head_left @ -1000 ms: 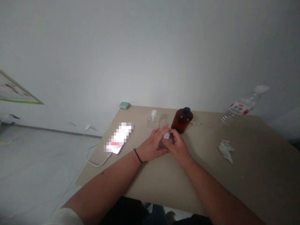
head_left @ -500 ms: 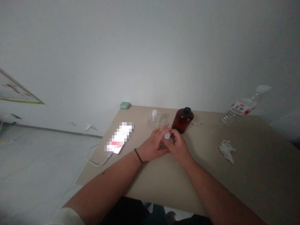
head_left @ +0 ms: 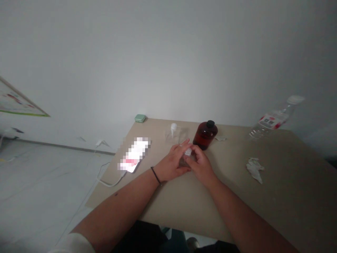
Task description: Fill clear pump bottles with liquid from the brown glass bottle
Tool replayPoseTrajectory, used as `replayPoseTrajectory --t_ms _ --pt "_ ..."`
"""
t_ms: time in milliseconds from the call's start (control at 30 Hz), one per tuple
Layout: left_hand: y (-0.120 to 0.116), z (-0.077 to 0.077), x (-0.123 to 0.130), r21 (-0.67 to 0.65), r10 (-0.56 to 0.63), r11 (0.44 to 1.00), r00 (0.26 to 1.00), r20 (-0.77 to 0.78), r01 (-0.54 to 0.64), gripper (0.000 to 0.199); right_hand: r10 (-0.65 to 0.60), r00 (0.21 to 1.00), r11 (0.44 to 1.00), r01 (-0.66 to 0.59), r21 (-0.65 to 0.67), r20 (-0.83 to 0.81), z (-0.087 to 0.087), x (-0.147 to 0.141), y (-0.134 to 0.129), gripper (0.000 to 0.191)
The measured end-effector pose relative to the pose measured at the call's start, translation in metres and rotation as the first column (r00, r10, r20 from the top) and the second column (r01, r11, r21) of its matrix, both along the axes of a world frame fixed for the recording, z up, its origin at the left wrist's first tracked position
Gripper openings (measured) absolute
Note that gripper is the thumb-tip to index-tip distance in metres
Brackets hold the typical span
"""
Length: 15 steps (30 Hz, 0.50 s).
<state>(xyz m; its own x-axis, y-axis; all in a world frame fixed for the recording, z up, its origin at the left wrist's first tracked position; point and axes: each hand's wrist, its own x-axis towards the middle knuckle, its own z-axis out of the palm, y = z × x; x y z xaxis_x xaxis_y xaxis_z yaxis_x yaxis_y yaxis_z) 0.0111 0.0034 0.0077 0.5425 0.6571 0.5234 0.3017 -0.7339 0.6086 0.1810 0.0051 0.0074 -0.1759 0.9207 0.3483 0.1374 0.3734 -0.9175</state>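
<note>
A small clear bottle (head_left: pixel 186 162) with a translucent cap stands on the table, mostly covered by my fingers. My left hand (head_left: pixel 175 163) is wrapped round its left side. At its right side, my right hand (head_left: pixel 201 164) grips it near the cap with thumb and fingers. Just behind my right hand is a brown bottle (head_left: pixel 204 135) with a black cap and dark liquid inside. Behind my left hand stands a clear container (head_left: pixel 168 135) with a white nozzle-like top (head_left: pixel 173 128).
On the left lie a lit, blurred-out phone (head_left: pixel 135 154) with a white cable (head_left: pixel 110 184) and a green case (head_left: pixel 140 118). Right of my hands are a crumpled tissue (head_left: pixel 254 169), a small white scrap (head_left: pixel 220 138) and a large clear water bottle (head_left: pixel 272 121). A wall rises behind the table (head_left: pixel 181 207).
Almost nothing differs. Both hands stay round the small clear bottle, with only a slight shift of my right hand and forearm.
</note>
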Motion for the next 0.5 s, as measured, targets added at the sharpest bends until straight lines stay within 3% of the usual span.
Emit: replayPoseTrajectory --t_ms 133,300,500 --pt "0.0003 -0.0002 0.0000 0.010 0.003 1.000 1.000 -0.009 -0.003 0.093 0.041 0.999 0.998 -0.040 0.051 -0.012 0.0025 0.0013 0.0003 0.026" --pt "-0.0002 0.0016 0.0002 -0.006 -0.001 1.000 1.000 -0.007 0.001 0.093 -0.008 0.999 1.000 0.007 -0.023 -0.031 0.0022 -0.0013 -0.0003 0.026" --pt "-0.0009 0.0016 0.0000 -0.014 0.003 1.000 1.000 -0.009 -0.003 0.093 0.045 0.999 0.998 -0.045 0.047 -0.002 0.0034 0.0027 0.0001 0.026"
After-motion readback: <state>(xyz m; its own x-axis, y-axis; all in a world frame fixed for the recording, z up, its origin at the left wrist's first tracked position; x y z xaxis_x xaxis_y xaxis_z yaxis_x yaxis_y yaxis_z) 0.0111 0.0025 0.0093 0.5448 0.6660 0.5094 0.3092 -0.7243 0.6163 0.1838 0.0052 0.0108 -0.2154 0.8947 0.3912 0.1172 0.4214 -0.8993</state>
